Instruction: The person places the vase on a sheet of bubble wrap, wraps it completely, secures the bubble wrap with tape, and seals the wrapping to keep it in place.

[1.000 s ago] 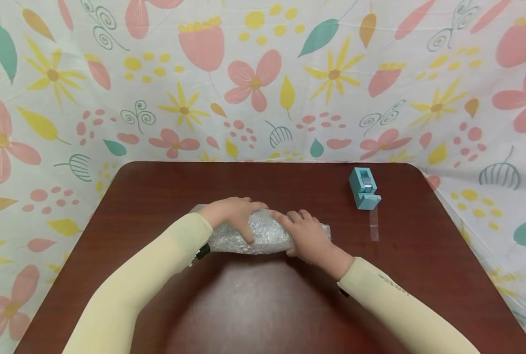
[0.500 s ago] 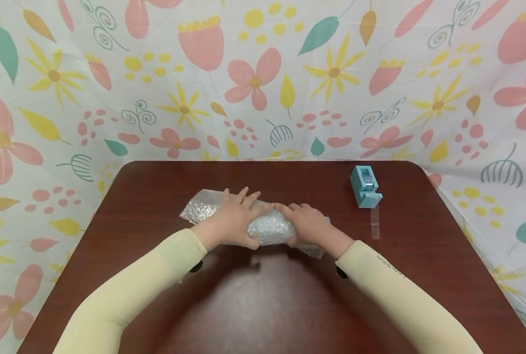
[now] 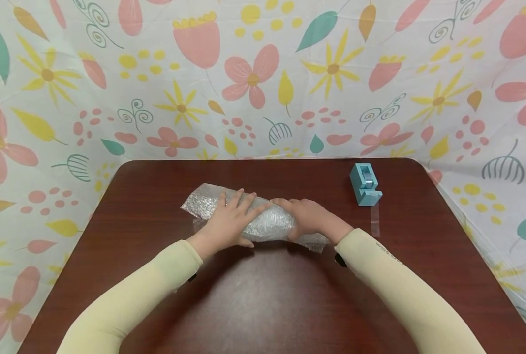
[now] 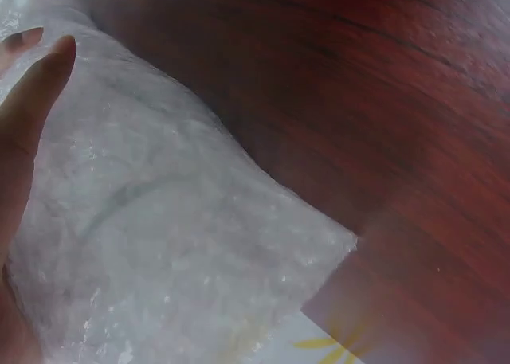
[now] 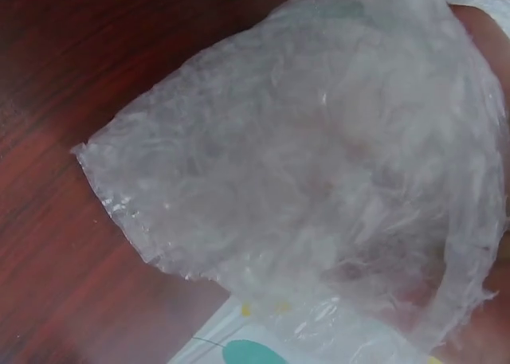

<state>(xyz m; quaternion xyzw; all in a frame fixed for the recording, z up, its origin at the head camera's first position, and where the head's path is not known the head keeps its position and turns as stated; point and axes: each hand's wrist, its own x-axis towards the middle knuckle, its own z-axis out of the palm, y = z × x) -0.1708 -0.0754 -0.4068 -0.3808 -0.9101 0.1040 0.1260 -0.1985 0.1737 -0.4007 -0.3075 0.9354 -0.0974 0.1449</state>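
Note:
A bundle of clear bubble wrap (image 3: 269, 223) lies crosswise on the table, its two ends flattened and loose. Spread, fairly straight fingers of my left hand (image 3: 228, 221) press on its left half, the thumb at the near edge. My right hand (image 3: 309, 216) grips the right half, fingers curved over the top and thumb on the near side. The left wrist view has the wrap's loose end (image 4: 183, 205) beside the fingers (image 4: 32, 109). Crinkled wrap (image 5: 279, 157) covers most of the right hand in the right wrist view. Whatever the wrap encloses is hidden.
A light blue tape dispenser (image 3: 365, 186) stands at the back right of the dark wooden table (image 3: 263, 300). From its front hangs a strip of clear tape (image 3: 375, 222). A flower-patterned sheet (image 3: 254, 118) rises behind the table and along both sides.
The bundle has turned, its left end swinging away and showing more loose wrap. My left hand has shifted onto its top with fingers spread; my right hand has moved slightly away from me.

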